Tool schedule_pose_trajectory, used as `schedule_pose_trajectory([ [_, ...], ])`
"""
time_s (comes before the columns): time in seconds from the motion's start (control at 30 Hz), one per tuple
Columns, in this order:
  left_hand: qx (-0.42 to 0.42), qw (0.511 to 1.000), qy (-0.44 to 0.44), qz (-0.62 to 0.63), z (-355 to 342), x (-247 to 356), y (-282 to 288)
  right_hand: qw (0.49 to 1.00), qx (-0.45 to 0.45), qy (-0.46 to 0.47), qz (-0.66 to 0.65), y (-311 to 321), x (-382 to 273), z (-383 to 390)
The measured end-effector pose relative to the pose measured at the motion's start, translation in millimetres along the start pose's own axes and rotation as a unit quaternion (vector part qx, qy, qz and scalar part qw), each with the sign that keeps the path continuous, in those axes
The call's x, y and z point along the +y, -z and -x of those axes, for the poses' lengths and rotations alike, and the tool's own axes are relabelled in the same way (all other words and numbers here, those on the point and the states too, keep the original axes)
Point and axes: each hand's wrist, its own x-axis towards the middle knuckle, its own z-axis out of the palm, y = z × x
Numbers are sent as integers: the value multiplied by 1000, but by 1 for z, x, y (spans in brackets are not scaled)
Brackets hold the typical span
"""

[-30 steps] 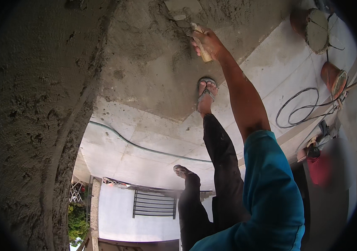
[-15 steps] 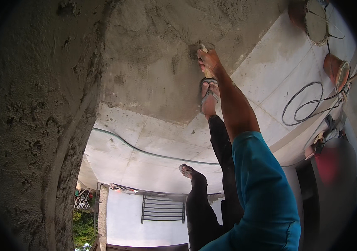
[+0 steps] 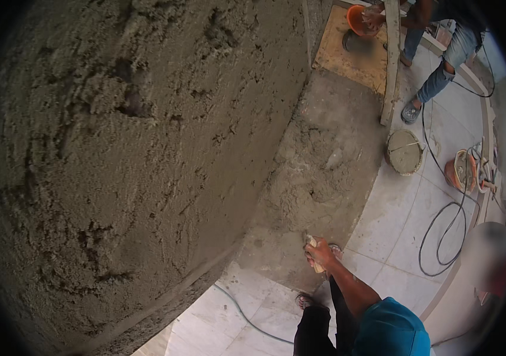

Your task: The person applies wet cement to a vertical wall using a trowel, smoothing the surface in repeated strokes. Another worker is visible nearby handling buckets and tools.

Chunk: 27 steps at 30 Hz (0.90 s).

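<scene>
- Mortar point(image 3: 318, 184) lies heaped beside the rough grey wall point(image 3: 146, 154).
- I see the right hand point(image 3: 322, 254) closed around a pale tool handle point(image 3: 318, 269), at the mortar's near side, just beside a foot point(image 3: 336, 251).
- The left hand is out of view; I cannot tell its state.

You see a broad grey-brown wall point(image 3: 164, 160) coated in matt, coarse, pitted mortar, and a rough, lumpy grey mortar heap point(image 3: 309, 199). The pale rectangular floor tiles point(image 3: 392, 202) look smooth. Your teal sleeve point(image 3: 392, 329) is matt cloth; your pale, straight tool handle point(image 3: 318, 268) looks dull. The tan rectangular board point(image 3: 345, 66) looks like stained, matt wood.
</scene>
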Motion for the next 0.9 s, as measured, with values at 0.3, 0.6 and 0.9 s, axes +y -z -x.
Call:
schedule_pose_trajectory([
  [0.3, 37, 983, 179, -30, -50, 4, 15, 963, -148, 198, -111, -182, -231, 204],
  [0.6, -3, 982, 186, 28, -52, 7, 31, 752, -222, 574, -237, -285, -511, 404],
  [0.9, 5, 983, 180, 38, -56, 16, 28, 606, 441, 660, 45, -330, -700, 362],
])
